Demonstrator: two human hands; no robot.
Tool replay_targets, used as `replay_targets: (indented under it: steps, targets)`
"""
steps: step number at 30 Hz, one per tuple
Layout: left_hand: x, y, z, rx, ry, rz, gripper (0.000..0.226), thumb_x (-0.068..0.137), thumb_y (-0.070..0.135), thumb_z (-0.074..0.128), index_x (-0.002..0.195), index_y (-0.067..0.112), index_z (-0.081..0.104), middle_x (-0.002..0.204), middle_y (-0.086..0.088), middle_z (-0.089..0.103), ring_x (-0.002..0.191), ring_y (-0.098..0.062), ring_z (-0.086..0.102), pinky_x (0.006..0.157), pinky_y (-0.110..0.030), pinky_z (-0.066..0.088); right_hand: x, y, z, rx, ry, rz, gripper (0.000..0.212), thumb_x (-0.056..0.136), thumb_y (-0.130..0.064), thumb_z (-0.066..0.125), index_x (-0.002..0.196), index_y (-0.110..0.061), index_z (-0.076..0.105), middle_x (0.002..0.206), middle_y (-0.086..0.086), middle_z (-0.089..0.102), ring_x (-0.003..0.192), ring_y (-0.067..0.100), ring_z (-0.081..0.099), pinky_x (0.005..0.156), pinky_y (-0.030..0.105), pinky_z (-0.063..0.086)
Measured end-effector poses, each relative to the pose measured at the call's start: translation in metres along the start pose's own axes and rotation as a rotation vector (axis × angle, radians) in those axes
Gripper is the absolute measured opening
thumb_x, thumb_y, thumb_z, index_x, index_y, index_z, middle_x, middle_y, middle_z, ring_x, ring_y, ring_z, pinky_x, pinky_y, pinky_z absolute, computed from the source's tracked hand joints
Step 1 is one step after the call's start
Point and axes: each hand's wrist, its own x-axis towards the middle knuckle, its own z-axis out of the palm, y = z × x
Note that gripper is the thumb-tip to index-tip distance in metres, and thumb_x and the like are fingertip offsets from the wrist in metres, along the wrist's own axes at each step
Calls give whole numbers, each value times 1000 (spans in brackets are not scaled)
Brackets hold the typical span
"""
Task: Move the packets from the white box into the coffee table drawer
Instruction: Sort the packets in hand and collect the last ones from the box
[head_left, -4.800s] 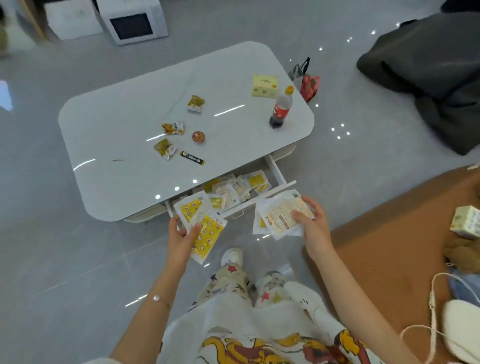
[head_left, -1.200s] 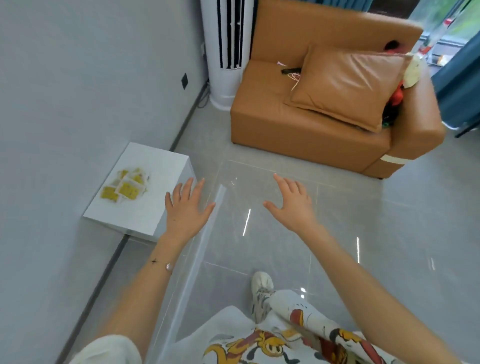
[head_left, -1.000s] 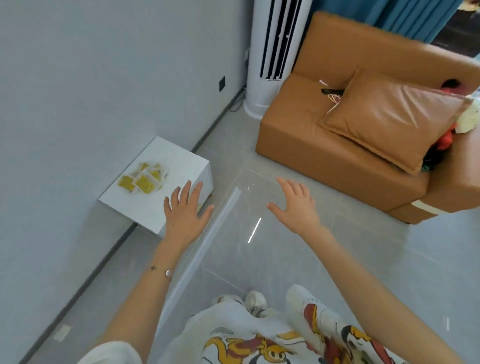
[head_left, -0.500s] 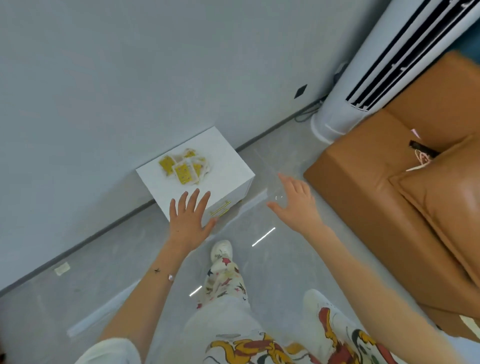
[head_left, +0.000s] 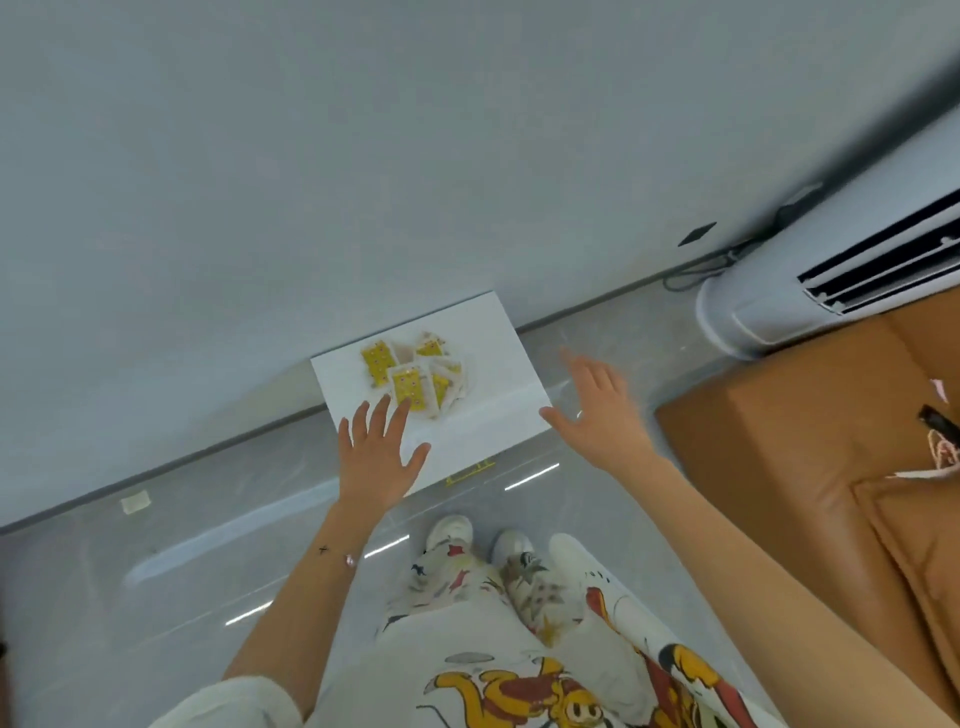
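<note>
Packets (head_left: 410, 379): a small, loose pile of yellow-and-white sachets, overlapping, lying on top of the white box (head_left: 488, 374), toward its rear-left part. Count not readable; the edges blur together.

White box: stands on the grey tiled floor (head_left: 156, 597), its back edge against the base of the grey wall (head_left: 363, 156). A yellow mark shows on its front face.

Left hand (head_left: 376, 462): fingers straight and spread, palm down, holding nothing. It is over the near-left edge of the box, fingertips just beside the nearest packet. Cannot tell whether there is contact with packet or box. A thin bracelet (head_left: 350, 560) sits on the wrist.

Right hand (head_left: 602, 410): fingers spread, empty, at the box's right corner over the floor, apart from the packets.

Below the hands: white shoes (head_left: 452, 530) side by side, near the box front, and printed trousers (head_left: 519, 649).

Right of the box: a white floor-standing air conditioner (head_left: 831, 270) by the wall, with a dark cable (head_left: 696, 270) at its base. A tan leather sofa (head_left: 805, 467) fills the right edge.
</note>
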Motion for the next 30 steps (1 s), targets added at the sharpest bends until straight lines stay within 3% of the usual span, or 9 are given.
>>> replay_targets:
  steps: [4, 12, 17, 20, 23, 26, 30]
  targets:
    - [27, -11, 18, -103, -1, -150, 69, 94, 57, 39, 153, 28, 15, 161, -3, 13, 147, -29, 6, 118, -48, 8, 51, -5, 29, 44, -98, -21, 77, 89, -43, 60, 151, -27, 19, 152, 1, 30, 141, 25, 20, 114, 44, 25]
    - [101, -43, 120, -422, -2, -504, 74, 87, 56, 55, 150, 32, 24, 161, -6, 8, 146, -31, 12, 116, -50, 17, 154, 23, 185, 177, -367, 57, 83, 86, -41, 67, 151, -25, 19, 154, -1, 28, 140, 27, 25, 110, 42, 28]
    - [157, -63, 188, -496, 75, -491, 84, 81, 54, 66, 149, 24, 28, 160, -7, 10, 146, -29, 14, 113, -51, 23, 206, 40, 275, 361, -302, 149, 91, 76, -40, 78, 148, -21, 26, 149, 3, 37, 136, 25, 36, 112, 45, 31]
    - [187, -72, 208, -527, 178, -431, 98, 70, 70, 62, 148, 21, 29, 159, -9, 16, 145, -28, 18, 111, -48, 27, 221, 42, 310, 489, -261, 220, 103, 71, -40, 82, 150, -22, 18, 149, 6, 35, 133, 27, 40, 109, 49, 35]
    - [212, -78, 219, -543, 235, -446, 112, 60, 78, 53, 150, 16, 24, 158, -10, 20, 146, -27, 18, 112, -47, 26, 225, 42, 334, 488, -225, 229, 108, 66, -42, 84, 149, -20, 20, 143, 6, 40, 131, 26, 40, 107, 43, 36]
    - [229, -77, 221, -535, 250, -493, 116, 63, 70, 69, 151, 15, 19, 159, -9, 18, 146, -26, 17, 112, -48, 24, 223, 41, 342, 584, -189, 289, 105, 67, -33, 84, 149, -22, 20, 138, 1, 38, 122, 16, 43, 101, 40, 42]
    - [237, -87, 223, -469, 258, -498, 98, 71, 56, 74, 148, 14, 28, 158, -14, 20, 145, -32, 17, 113, -46, 20, 221, 44, 343, 688, -130, 253, 67, 74, -18, 79, 132, -23, 44, 124, -5, 38, 97, -13, 46, 80, 13, 44]
